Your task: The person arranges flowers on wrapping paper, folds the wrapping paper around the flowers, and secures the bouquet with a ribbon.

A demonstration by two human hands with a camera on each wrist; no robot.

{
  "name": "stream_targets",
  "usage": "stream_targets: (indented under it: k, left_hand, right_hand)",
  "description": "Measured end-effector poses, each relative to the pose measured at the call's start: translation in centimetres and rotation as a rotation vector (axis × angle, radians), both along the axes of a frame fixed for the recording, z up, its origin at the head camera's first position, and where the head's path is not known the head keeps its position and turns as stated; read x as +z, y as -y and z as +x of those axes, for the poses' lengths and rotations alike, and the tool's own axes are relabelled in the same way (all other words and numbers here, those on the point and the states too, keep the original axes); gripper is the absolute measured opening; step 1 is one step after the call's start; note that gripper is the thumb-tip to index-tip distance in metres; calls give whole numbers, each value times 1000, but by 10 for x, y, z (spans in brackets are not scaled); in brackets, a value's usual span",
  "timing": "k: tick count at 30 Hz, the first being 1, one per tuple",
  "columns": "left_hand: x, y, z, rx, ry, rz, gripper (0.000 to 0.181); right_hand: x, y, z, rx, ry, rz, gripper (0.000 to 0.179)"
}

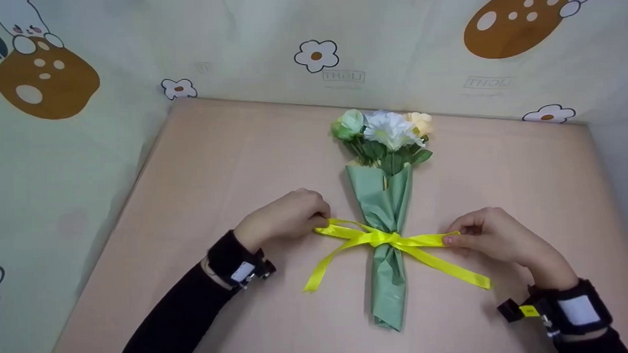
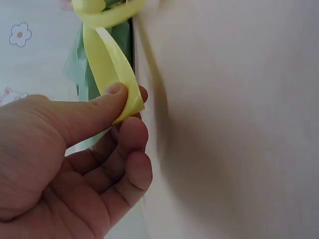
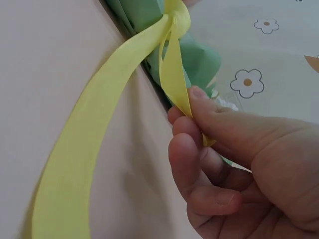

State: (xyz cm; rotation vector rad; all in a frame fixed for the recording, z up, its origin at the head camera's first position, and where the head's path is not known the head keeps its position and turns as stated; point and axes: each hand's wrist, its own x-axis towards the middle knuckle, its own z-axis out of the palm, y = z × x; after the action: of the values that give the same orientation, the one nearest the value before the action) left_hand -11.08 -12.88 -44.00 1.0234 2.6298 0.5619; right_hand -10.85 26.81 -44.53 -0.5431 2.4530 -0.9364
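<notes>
A bouquet in green wrapping paper (image 1: 388,283) lies on the table, its white, green and pale orange flowers (image 1: 390,129) at the far end. Around its narrow waist a yellow ribbon (image 1: 383,238) is tied in a bow. My left hand (image 1: 286,214) pinches the left loop between thumb and fingers, seen close in the left wrist view (image 2: 117,99). On the other side my right hand (image 1: 499,238) pinches the right loop, thumb on top in the right wrist view (image 3: 229,154). Both loops stretch outward from the knot. Two loose tails hang down, one to each side.
The pinkish-tan tabletop (image 1: 229,148) has its far edge just behind the flowers. Beyond it hangs a pale backdrop (image 1: 257,37) printed with flowers and brown fruit. Both wrists wear black straps (image 1: 574,306) with small cameras.
</notes>
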Motion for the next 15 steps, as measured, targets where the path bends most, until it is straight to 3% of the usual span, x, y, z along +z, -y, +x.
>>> stream_targets:
  k: [9, 15]
  left_hand:
    - [4, 31, 5, 48, 76, -130, 19]
    - [2, 44, 6, 79, 139, -192, 20]
  right_hand:
    - [0, -37, -4, -19, 140, -63, 21]
    - [-2, -48, -4, 43, 130, 18, 22]
